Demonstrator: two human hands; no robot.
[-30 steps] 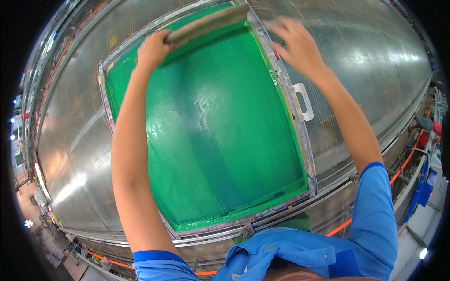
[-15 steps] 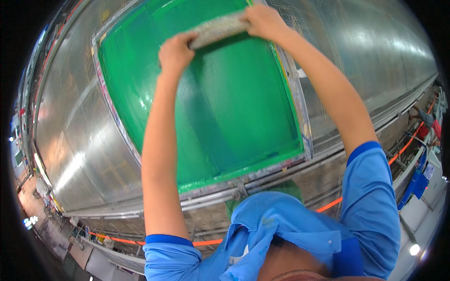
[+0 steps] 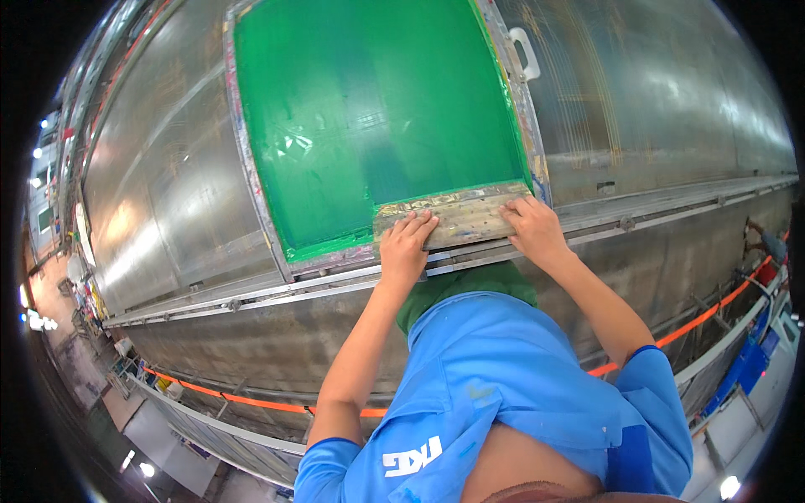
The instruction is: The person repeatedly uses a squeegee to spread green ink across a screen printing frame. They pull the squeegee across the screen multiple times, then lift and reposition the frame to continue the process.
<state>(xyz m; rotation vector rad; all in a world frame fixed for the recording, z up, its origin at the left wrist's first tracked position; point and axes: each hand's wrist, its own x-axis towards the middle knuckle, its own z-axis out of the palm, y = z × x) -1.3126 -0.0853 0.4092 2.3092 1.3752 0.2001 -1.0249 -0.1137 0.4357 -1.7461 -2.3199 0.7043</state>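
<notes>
Both of my hands grip a long, worn, paint-stained squeegee (image 3: pixel 461 218) at the near edge of a large screen. My left hand (image 3: pixel 404 245) holds it toward its left end, fingers curled over the top. My right hand (image 3: pixel 537 230) holds it near its right end. The squeegee lies across the near right part of the green mesh (image 3: pixel 377 101) and its frame. The frame (image 3: pixel 253 201) has stained metal sides and a white handle (image 3: pixel 527 52) on its right side. What my thumbs touch is partly hidden.
A long steel table (image 3: pixel 646 101) extends to both sides, with metal rails (image 3: pixel 201 302) along its front. An orange cable (image 3: pixel 243 401) runs below. At the far right an arm (image 3: pixel 753 236) of another person shows. Assorted equipment and blue parts (image 3: pixel 738 373) line the outer edges.
Both hands and the squeegee have come from the far edge of the screen to its near edge. My right hand, apart from the squeegee a second ago, now grips it. The view has shifted.
</notes>
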